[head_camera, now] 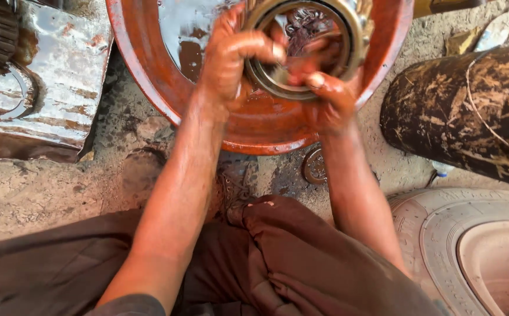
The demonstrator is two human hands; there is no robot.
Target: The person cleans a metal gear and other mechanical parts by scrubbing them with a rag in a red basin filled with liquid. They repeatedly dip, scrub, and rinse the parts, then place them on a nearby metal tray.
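Bright, even daylight, soft and warm in tone. Strong white glare on the wet liquid in the red basin [149, 88] at the far middle, and on the wet metal sheet [61, 64] at far left. Shiny highlights on the wet left hand [231, 58] and right hand [330, 96]. Soft shadow under the basin rim on the ground [43, 187], darker between the forearms. Slight motion blur on the fingers [319, 79]. Sharp across the middle; pale tyre [442, 234] at near right somewhat washed out. Mild stretching toward the corners.
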